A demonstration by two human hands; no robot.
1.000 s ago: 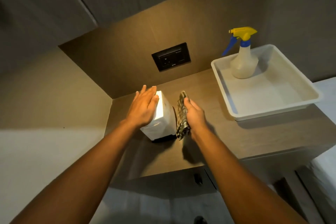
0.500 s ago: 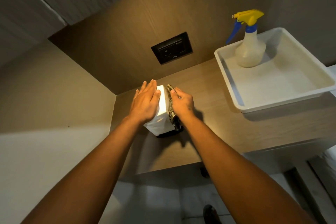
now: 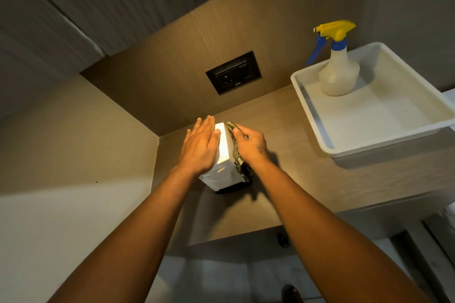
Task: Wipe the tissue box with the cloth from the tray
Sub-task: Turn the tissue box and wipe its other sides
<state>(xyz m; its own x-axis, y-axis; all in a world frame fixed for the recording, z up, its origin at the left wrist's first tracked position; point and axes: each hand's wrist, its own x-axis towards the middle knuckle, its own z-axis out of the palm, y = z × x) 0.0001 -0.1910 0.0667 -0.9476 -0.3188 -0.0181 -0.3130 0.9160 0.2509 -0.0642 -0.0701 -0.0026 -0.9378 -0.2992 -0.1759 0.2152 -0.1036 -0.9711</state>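
A white tissue box (image 3: 222,165) stands on the wooden shelf near the left corner. My left hand (image 3: 200,146) lies flat on its top and left side, fingers together and extended. My right hand (image 3: 251,146) presses a patterned green-grey cloth (image 3: 236,155) against the box's right face, with its fingers curled over the cloth. The cloth hangs down the box's right side to near the shelf. Both hands hide most of the box's top.
A white tray (image 3: 317,115) sits at the shelf's right end, holding a spray bottle (image 3: 338,74) with a yellow and blue trigger. A black wall socket (image 3: 234,72) is on the back panel behind the box. Walls close in at the left.
My right hand brought the cloth from just beside the box onto its right face and has slid it toward the back. The left hand stayed on the box.
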